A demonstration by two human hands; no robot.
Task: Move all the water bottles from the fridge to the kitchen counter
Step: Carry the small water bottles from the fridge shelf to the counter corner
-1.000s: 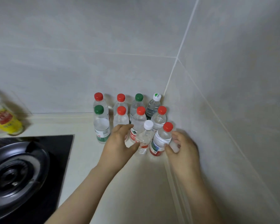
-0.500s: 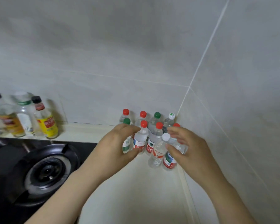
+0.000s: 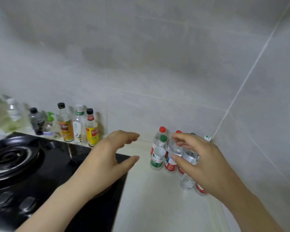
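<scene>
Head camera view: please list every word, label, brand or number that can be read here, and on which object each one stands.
No text reads clearly.
Yellow-labelled sauce bottle with black cap: red patch of characters, too blurred.
Amber bottle with red and yellow label: print blurred.
Clear water bottle with green cap and green label: white characters, unreadable.
Clear water bottle with red label: unreadable.
White bottle cap near the wall corner: green mark, no legible word.

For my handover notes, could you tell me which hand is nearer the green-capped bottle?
Right. The right hand hovers just beside the green-capped bottle; the left hand is open over the stove edge.
</scene>
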